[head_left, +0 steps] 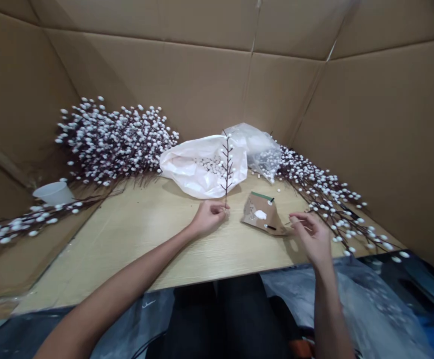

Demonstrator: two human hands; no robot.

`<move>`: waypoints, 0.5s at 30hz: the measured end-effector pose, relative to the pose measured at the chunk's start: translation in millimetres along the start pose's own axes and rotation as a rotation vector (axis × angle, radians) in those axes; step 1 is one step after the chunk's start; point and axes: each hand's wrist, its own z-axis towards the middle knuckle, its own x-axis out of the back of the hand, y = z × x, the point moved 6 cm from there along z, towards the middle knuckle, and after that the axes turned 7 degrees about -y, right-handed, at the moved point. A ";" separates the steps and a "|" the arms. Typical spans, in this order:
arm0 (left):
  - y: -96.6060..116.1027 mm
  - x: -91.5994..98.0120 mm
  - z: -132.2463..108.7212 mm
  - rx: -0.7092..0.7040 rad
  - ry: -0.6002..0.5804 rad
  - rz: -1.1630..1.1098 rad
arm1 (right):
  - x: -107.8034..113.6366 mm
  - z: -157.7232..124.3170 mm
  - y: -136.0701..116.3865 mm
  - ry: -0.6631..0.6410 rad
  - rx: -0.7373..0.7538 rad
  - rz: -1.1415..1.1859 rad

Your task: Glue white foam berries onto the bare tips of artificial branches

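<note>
Pinching dark branched twig [227,172] upright by its base: left hand [210,218]. White-daubed cardboard [271,217] lies right, nearer right hand [312,234]; can't tell that grip.

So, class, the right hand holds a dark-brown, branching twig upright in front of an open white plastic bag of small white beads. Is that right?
No: the head view shows the left hand, not the right hand, holding the dark-brown, branching twig upright in front of the open white plastic bag of small white beads.

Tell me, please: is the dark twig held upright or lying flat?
Upright: the dark twig rises almost vertically from the left hand, in front of the white bag.
</note>
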 end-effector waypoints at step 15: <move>-2.4 6.7 4.4 0.014 0.031 0.102 | -32.6 5.6 0.1 -0.394 0.105 -0.442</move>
